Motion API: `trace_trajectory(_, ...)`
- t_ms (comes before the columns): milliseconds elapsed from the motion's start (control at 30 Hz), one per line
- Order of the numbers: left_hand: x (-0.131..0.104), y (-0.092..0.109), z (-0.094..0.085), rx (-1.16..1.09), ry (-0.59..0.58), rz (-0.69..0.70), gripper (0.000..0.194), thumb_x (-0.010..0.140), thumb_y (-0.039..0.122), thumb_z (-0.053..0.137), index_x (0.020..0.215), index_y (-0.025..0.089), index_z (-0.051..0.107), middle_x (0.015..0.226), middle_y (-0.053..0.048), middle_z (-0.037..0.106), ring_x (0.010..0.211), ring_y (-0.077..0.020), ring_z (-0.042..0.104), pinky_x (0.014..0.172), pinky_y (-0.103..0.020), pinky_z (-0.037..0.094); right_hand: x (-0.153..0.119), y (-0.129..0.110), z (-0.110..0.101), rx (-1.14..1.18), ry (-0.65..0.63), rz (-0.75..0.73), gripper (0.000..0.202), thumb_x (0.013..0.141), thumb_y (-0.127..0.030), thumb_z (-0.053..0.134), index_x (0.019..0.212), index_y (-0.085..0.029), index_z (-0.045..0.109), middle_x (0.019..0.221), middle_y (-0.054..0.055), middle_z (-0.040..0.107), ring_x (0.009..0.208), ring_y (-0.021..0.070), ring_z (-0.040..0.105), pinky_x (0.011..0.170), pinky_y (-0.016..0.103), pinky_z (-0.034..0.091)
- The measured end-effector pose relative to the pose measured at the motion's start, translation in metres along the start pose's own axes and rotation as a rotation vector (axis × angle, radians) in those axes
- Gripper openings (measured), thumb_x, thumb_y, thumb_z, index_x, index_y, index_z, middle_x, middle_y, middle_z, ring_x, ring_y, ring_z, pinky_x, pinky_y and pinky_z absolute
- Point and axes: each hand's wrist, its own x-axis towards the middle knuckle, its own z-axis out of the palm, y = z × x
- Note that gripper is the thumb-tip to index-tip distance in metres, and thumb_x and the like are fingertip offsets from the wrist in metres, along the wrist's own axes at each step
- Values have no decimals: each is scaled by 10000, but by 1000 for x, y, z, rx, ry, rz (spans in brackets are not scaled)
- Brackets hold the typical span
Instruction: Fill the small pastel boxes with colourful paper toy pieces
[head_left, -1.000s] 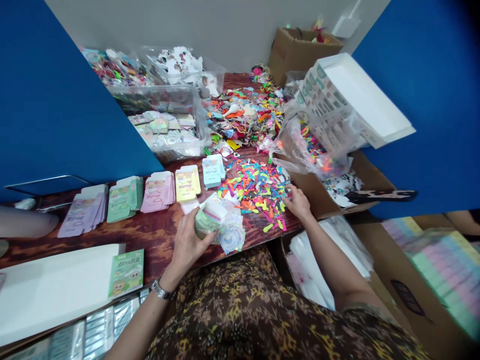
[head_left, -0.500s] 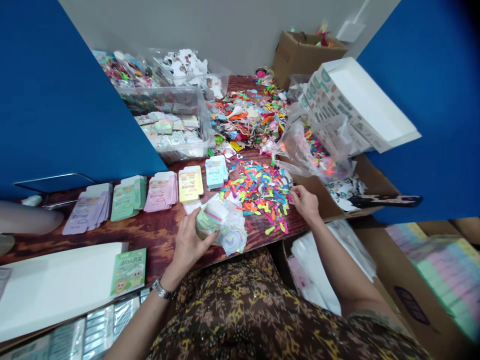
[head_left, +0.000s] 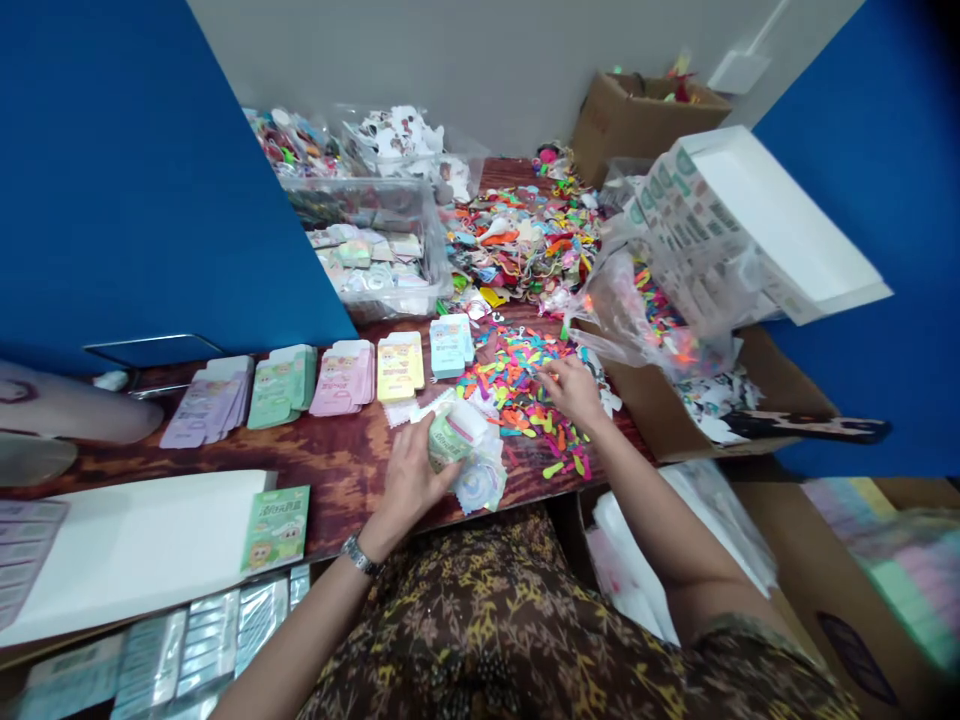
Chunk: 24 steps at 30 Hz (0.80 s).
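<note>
My left hand [head_left: 412, 475] is closed around a small green printed carton [head_left: 448, 440] whose top is open. Beneath the carton lie round, shiny, clear packets [head_left: 482, 485] near the table's front edge. Over the right part of a heap of small colourful plastic pieces [head_left: 510, 385] is my right hand [head_left: 576, 392], its thumb and fingertips drawn together. What sits between those fingertips, if anything, is too small to make out. Behind the carton stand stacks of flat cartons: yellow [head_left: 400, 368], blue [head_left: 448, 348], pink [head_left: 343, 378], green [head_left: 280, 388] and purple [head_left: 208, 402].
Clear plastic bins [head_left: 390, 295] and a mixed heap of trinkets [head_left: 517, 240] fill the back. At right, a cardboard box [head_left: 795, 385] holds a plastic bag [head_left: 622, 290] and a tilted white box [head_left: 787, 220]. A white tray [head_left: 157, 540] lies front left.
My right hand has moved left from the heap's right edge to over the pieces. My left hand still grips the green carton. The whole view has shifted slightly.
</note>
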Motion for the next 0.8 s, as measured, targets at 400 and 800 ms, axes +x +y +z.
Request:
trace_trajectory(400,13,23,15,32,-28,27,761,801,291,665,1455,131,310,1238,-164,546,1135,-316,519,954,-457,490,-44,-97,6,317,-131,-483,149,953,-160,456,1000,-201,592,901,53,676,787,160,633,731,264,476)
trace_trajectory(800,11,2,12,-119,-30,-63,756,780,381,709,1413,144,369,1232,-163,580,1154,-324,560,968,-489,493,50,-64,23,119,-107,-306,249,980,-321,464,1134,-212,627,1083,75,676,967,187,625,836,291,467)
